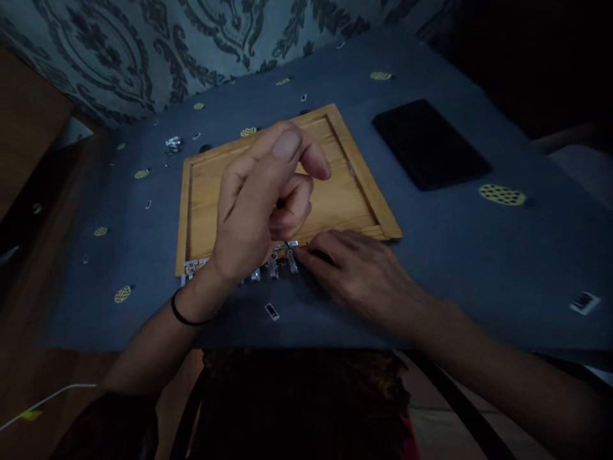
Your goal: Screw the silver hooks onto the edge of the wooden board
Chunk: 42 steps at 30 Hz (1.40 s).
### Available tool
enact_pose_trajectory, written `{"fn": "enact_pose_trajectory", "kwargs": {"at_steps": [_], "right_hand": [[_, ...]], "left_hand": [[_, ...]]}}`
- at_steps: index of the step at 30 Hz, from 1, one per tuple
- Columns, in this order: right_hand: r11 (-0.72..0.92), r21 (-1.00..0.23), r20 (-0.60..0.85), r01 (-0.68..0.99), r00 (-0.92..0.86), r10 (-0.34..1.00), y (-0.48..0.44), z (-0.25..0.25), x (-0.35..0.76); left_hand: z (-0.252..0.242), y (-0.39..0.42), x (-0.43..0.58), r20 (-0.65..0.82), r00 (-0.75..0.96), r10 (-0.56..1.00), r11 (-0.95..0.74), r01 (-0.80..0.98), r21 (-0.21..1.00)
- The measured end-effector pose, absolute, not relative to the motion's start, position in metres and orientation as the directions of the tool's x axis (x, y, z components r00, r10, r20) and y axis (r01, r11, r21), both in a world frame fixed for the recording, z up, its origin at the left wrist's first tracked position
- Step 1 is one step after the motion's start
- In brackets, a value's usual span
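My left hand [265, 191], with a black band at the wrist, is raised above the wooden framed board [354, 172]. Its fingers are curled in with the thumb on top; what they hold is hidden, though a thin tip shows just below them at the board's front edge. Down at that same edge, my right hand [364, 275] presses its fingers together at the end of a small silvery metal piece [292, 259]. Similar metal pieces sit in a row along the edge, partly hidden by my left wrist. Another metal piece [190, 268] lies at the board's left corner.
A black flat tablet-like object [431, 144] lies right of the board. Beyond the board's left corner is a small pile of shiny metal pieces [173, 145]. The blue patterned tablecloth [143, 255] covers the table, which meets a patterned fabric [201, 38] behind.
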State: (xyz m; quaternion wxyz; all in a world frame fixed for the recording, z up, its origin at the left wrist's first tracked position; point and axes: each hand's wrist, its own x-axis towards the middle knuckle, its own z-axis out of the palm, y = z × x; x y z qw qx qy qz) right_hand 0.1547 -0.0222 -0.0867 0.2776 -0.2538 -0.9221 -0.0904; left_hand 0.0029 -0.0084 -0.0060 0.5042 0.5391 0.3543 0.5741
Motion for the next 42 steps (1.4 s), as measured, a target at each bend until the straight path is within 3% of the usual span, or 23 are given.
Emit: {"fn": "enact_pose_trajectory", "kwargs": {"at_steps": [8,13,18,32,42], "right_hand": [[0.857,0.024,0.570,0.515,-0.711,0.412,-0.022,-0.087,0.154],[0.861,0.018,0.588,0.509,-0.702,0.402,-0.022,-0.089,0.155],[0.868,-0.011,0.596,0.496,-0.694,0.404,-0.022,-0.089,0.155],[0.871,-0.002,0.622,0.492,-0.682,0.386,-0.021,-0.089,0.156],[0.868,-0.080,0.598,0.491,-0.673,0.436,-0.021,-0.090,0.156]], "left_hand": [[-0.001,-0.006,-0.004,0.258,0.156,0.953,-0.212,-0.262,0.941],[0.016,-0.007,-0.018,0.315,0.030,0.949,-0.295,-0.275,0.915],[0.019,-0.013,-0.023,0.388,0.021,0.921,-0.367,-0.280,0.887],[0.015,-0.017,-0.023,0.317,-0.032,0.948,-0.315,-0.228,0.921],[0.018,-0.020,-0.036,0.488,0.050,0.871,-0.460,-0.263,0.848]]}}
